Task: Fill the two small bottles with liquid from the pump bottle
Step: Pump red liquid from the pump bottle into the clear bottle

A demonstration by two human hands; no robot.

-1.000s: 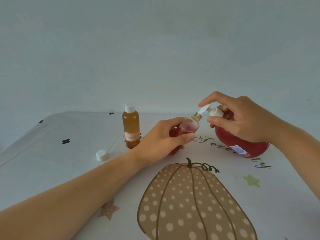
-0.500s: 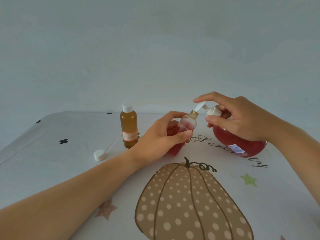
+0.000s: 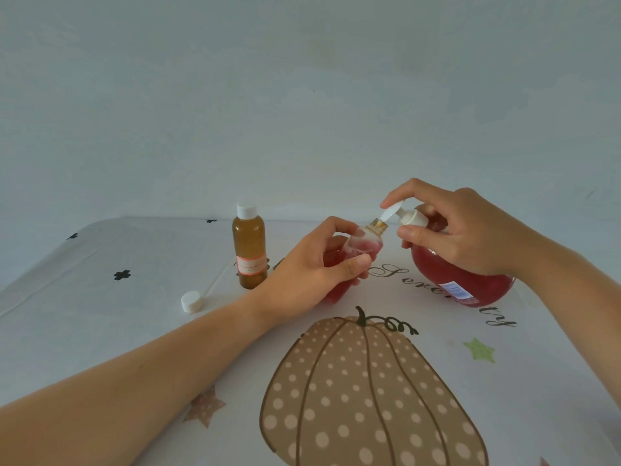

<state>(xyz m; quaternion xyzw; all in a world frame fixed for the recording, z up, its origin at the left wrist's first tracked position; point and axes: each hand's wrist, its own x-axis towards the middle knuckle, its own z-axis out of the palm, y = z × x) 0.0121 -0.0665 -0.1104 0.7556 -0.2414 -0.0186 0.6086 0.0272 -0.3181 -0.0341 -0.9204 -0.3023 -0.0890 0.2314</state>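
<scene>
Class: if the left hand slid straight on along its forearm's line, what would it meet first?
Most likely the pump bottle, held by the right hand, just beyond the small bottle the left hand grips; depth is uncertain.

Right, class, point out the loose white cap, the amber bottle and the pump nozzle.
loose white cap [image 3: 192, 303], head view, its side wall.
amber bottle [image 3: 249, 242], head view, body above the label.
pump nozzle [image 3: 392, 213], head view, flat top of the spout.
</scene>
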